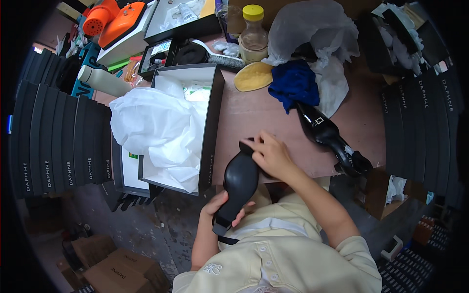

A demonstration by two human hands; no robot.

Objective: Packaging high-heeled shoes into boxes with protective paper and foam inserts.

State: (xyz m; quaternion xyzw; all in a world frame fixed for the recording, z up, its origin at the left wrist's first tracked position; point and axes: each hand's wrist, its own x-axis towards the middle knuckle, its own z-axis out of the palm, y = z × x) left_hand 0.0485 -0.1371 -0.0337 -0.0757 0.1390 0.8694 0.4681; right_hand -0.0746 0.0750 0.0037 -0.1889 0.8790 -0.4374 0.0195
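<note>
A black shoe (241, 173) is held sole up over the table's near edge, its toe pointing away from me. My left hand (218, 205) wraps round its heel end, thumb on one side and fingertips on the other. Below that hand hangs a thin black strap (227, 240). At the toe, my right hand (269, 154) has its fingers bent against a small dark piece (246, 145); whether this is separate from the shoe I cannot make out. A second shoe (320, 124), glossy black with a buckle, lies on the table to the right.
An open black shoebox (213, 122) with white tissue paper (163, 124) stands at left. Behind are a blue cloth (294, 84), a yellow pad (253, 76), a brush (220, 57) and a yellow-capped bottle (253, 34). Stacked dark boxes flank both sides (43, 132) (420, 127).
</note>
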